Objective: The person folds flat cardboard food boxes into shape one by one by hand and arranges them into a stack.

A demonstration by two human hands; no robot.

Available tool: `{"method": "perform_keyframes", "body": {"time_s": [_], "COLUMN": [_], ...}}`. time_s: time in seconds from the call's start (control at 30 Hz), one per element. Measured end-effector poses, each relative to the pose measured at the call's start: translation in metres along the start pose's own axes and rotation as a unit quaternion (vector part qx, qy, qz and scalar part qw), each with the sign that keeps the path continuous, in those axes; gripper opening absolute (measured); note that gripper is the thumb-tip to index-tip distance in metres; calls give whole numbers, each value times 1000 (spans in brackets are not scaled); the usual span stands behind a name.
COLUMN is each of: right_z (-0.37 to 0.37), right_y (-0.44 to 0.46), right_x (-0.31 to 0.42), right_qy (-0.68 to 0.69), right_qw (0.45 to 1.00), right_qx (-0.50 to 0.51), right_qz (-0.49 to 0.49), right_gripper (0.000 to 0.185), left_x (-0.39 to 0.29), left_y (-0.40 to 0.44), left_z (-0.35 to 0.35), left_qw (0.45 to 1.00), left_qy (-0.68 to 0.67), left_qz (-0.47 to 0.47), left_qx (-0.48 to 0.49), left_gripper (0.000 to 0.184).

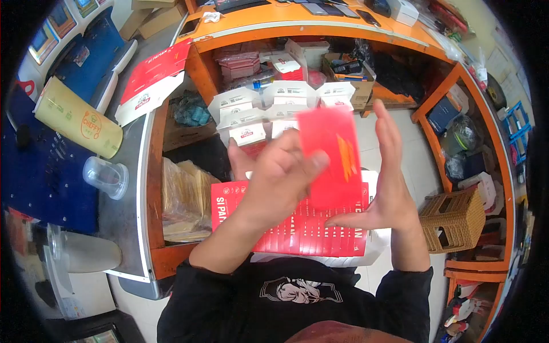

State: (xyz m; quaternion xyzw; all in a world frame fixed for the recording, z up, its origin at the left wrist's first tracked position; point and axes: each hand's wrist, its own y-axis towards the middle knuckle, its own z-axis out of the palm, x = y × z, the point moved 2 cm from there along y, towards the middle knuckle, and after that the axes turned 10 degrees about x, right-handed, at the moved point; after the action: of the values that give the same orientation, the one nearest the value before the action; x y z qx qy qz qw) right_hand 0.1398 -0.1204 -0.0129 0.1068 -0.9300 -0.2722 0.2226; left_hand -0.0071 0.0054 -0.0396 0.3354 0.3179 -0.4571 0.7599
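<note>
My left hand [280, 174] pinches a flat red card piece [331, 157] with an orange mark on its face; both are somewhat blurred. At the right edge of that piece, my right hand [389, 191] is spread, thumb and fingers wide apart. Below both hands lies an overlapping row of flat red cartons [309, 240] with white lettering, close to my black shirt. Just beyond stand several white-flapped boxes [249, 132], open at the top, with red contents showing. Part of them is hidden behind my left hand and the red piece.
An orange desk [286, 28] curves across the back, with phones on top and stacked goods beneath. To the left, a grey counter [134, 166] bears a yellow cup [80, 117], a clear plastic cup [106, 177] and red-white cartons [154, 77]. A woven basket [454, 220] sits at right.
</note>
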Motion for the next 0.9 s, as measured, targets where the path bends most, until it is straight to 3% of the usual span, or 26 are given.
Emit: {"method": "perform_keyframes", "body": {"time_s": [0.13, 0.2, 0.27, 0.37, 0.43, 0.53, 0.63, 0.7, 0.83, 0.87, 0.9], "right_z": [4, 4, 6, 9, 12, 16, 17, 15, 24, 28, 29], "right_y": [-10, -10, -10, -10, -19, -20, -28, -27, -44, -55, -72], "right_x": [-8, -4, 0, 3, 0, -6, -9, -6, -19, -26, -36], "right_qy": [75, 31, 18, 26, 17, 149, 156, 149, 274, 339, 435], "right_qw": [995, 995, 996, 998, 995, 984, 981, 982, 950, 924, 873], "right_qx": [70, 87, 81, 55, 68, 74, 81, 83, 44, 27, 13], "right_qz": [15, 22, 17, 21, 73, 66, 79, 83, 141, 173, 223], "right_gripper": [137, 134, 132, 134, 135, 136, 132, 131, 111, 102, 88], "left_x": [8, -3, -8, -10, -8, 2, -9, -16, -10, 1, 12], "left_y": [-4, -4, -4, -1, 1, 5, 6, 8, 16, 21, 21], "left_z": [12, 16, 18, 20, 21, 19, 21, 21, 16, 14, 6], "left_qw": [994, 978, 968, 995, 999, 998, 989, 997, 990, 974, 984], "left_qy": [-12, 194, 242, 88, -18, 19, 128, 50, -127, -196, -83], "left_qz": [-36, -24, -17, -9, -5, -4, -1, -19, 6, -15, -8], "left_qx": [99, 74, 56, 50, 46, 64, 75, 58, 62, 116, 158], "left_gripper": [38, 42, 44, 43, 43, 44, 45, 47, 55, 66, 68]}}
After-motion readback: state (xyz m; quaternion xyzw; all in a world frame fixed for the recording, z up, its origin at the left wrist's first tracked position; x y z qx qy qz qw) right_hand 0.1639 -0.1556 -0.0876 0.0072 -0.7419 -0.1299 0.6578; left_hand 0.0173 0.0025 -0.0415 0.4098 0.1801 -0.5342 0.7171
